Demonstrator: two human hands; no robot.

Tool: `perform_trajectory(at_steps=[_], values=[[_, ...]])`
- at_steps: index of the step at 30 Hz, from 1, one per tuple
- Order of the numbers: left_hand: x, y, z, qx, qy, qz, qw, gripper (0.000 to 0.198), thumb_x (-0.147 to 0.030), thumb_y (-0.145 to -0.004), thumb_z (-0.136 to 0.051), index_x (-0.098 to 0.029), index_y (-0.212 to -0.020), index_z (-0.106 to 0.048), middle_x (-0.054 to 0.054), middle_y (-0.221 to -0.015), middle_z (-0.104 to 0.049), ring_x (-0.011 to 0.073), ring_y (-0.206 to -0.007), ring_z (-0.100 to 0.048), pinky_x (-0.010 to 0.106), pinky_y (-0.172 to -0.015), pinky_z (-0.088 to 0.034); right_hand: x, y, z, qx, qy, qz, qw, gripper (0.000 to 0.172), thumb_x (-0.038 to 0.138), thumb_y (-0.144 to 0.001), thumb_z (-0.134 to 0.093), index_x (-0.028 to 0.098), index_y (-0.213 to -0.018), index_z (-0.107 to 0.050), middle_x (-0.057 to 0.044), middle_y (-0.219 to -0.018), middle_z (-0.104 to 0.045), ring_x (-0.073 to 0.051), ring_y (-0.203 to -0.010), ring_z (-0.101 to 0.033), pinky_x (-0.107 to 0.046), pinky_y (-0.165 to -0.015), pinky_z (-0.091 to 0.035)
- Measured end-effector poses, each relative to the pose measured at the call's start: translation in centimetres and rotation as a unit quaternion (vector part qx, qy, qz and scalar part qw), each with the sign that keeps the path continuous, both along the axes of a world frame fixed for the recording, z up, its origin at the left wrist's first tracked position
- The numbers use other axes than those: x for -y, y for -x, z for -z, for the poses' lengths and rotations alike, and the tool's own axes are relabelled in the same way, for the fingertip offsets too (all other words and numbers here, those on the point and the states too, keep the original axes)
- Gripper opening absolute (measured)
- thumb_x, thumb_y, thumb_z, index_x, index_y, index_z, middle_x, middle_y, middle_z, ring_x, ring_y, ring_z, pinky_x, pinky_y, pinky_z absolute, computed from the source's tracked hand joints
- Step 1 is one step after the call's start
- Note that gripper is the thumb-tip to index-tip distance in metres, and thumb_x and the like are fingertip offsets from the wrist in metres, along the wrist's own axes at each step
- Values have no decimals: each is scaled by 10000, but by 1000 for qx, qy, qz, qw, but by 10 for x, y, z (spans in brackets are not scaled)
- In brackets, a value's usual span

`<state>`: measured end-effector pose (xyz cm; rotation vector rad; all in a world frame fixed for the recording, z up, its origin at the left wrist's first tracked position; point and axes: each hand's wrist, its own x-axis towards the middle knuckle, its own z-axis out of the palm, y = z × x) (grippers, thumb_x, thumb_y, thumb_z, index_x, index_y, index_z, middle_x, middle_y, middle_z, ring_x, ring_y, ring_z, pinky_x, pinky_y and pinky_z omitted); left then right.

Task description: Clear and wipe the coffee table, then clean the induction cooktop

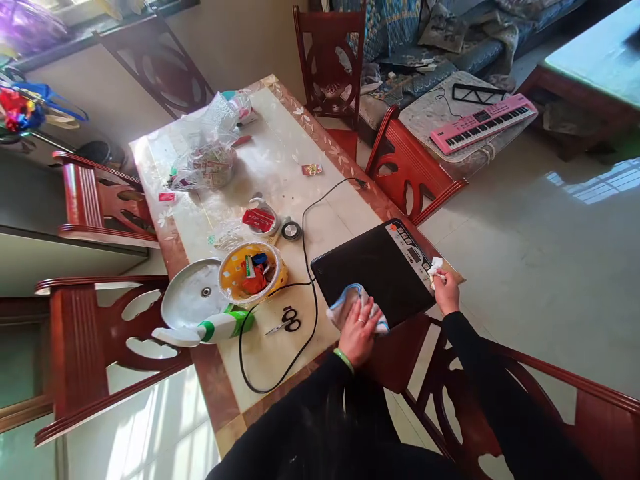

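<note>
A black induction cooktop [373, 270] lies at the table's near right corner, its silver control panel [411, 255] along the right side. My left hand [358, 333] presses a light cloth with a blue edge [345, 305] onto the cooktop's near left edge; a ring and a green bangle show on it. My right hand [446, 291] pinches a crumpled white tissue [436, 265] beside the panel's near end. The black cord [316, 313] loops over the table left of the cooktop.
Scissors [287, 321], a spray bottle [227, 325], a metal lid [187, 293] and a yellow basket [231, 293] are left of the cord. Plastic bags [213, 160] sit farther back. Red chairs [410, 170] surround the table [270, 133].
</note>
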<state>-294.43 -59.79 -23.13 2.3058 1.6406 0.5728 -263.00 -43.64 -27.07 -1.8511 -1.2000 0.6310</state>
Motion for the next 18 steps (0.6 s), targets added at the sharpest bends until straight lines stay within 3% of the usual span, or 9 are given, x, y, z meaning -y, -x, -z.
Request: perform_trajectory(at_steps=[2,4,6,8,9,11,14,16,18], values=[[-17,10,-5,-12,29,30,999,719,-29,-903,-532,-303,-1567,-535,19,-1745,-357,326,-1630,-284,533,-1240,-458,-1,-1,2,4,15,9,1000,405,536,-739,-544,213,-949,-670,-79,-879,-706,-264,-823,-622,-412,-833,-508],[-67,33,-18,-23,31,-31,999,694,-20,-907,-513,-288,-1545,-558,40,-1744,-357,332,-1625,-296,560,-1233,-455,-1,-1,5,12,16,9,1000,407,528,-741,-530,211,-954,-671,-89,-895,-706,-270,-841,-619,-425,-858,-504],[-130,49,-33,-33,15,-103,994,637,-51,-917,-541,-218,-1531,-567,111,-1733,-372,350,-1620,-304,617,-1281,-354,-2,0,7,22,12,8,1000,415,526,-746,-514,209,-961,-673,-98,-910,-708,-274,-853,-617,-440,-876,-502],[-173,39,-41,-35,3,-133,990,593,-96,-923,-578,-151,-1513,-574,172,-1698,-420,362,-1613,-317,642,-1307,-277,-3,1,9,25,10,10,1000,416,525,-751,-504,210,-963,-675,-102,-919,-711,-278,-862,-617,-450,-885,-505],[-178,25,-41,-34,-2,-117,993,601,-98,-915,-586,-128,-1514,-570,191,-1690,-427,356,-1624,-292,637,-1319,-248,-3,1,10,26,10,13,1000,413,524,-754,-502,211,-961,-675,-104,-922,-712,-280,-868,-619,-453,-888,-507],[-154,-12,-32,-23,-5,-16,1000,606,-105,-890,-615,-116,-1496,-593,201,-1699,-405,339,-1639,-256,597,-1335,-233,-4,2,10,25,8,18,999,403,526,-762,-501,214,-951,-675,-105,-927,-715,-283,-883,-624,-456,-890,-511],[-69,-38,-10,-4,25,110,994,680,-113,-883,-617,-230,-1551,-570,81,-1758,-322,346,-1640,-249,580,-1318,-301,-4,2,11,17,2,13,1000,393,533,-765,-508,220,-936,-673,-103,-924,-715,-285,-887,-628,-459,-891,-515],[-28,-16,-3,-12,47,127,991,706,-90,-880,-596,-276,-1561,-566,31,-1753,-337,332,-1632,-277,548,-1310,-340,-4,2,12,11,-1,7,1000,384,533,-762,-512,225,-929,-669,-97,-911,-716,-285,-879,-626,-462,-891,-515],[-30,24,-8,-27,47,69,996,698,-67,-884,-576,-292,-1545,-583,27,-1741,-361,313,-1620,-316,543,-1306,-347,-5,2,15,8,-10,7,1000,367,526,-768,-511,230,-924,-664,-95,-917,-722,-284,-881,-623,-461,-894,-515]])
